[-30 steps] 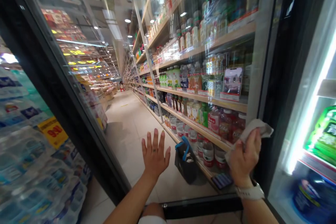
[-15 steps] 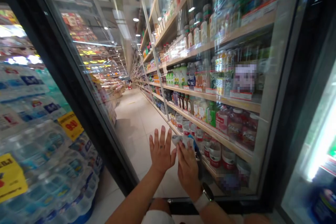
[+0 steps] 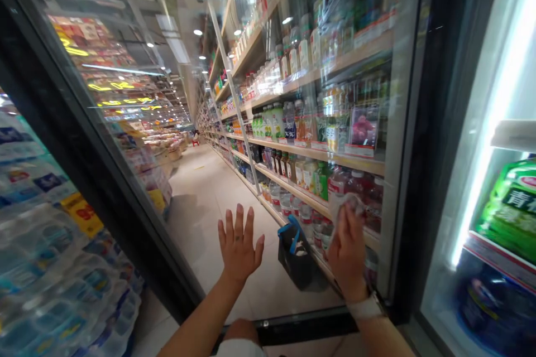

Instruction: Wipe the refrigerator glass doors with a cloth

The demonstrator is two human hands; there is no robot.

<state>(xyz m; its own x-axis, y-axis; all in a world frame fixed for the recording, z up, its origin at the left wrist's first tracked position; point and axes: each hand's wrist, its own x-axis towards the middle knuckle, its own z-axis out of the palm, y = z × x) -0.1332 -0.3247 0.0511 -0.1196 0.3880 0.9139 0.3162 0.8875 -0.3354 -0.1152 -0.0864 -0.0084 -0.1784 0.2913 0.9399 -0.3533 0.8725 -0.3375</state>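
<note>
My left hand (image 3: 239,245) lies flat on the glass door (image 3: 234,178), fingers spread and nothing under them. Pressed to the same pane farther right, my right hand (image 3: 348,245) has a pale cloth (image 3: 355,201) under its fingers, which are held together and slightly blurred. A watch band (image 3: 366,308) circles the right wrist. Through the glass, between the two hands, a dark bag (image 3: 295,268) with blue handles stands on the floor.
The door's black frame (image 3: 96,156) slants along the left, and its bottom bar (image 3: 301,323) runs below. Wrapped water bottles (image 3: 50,273) are stacked at left. Drink shelves (image 3: 318,150) show through the glass. At right is a lit cooler with a green bottle (image 3: 511,206).
My right hand has slid the cloth right and slightly up across the glass, away from my left hand. The bag now shows fully. The view has turned right; my left hand stays flat.
</note>
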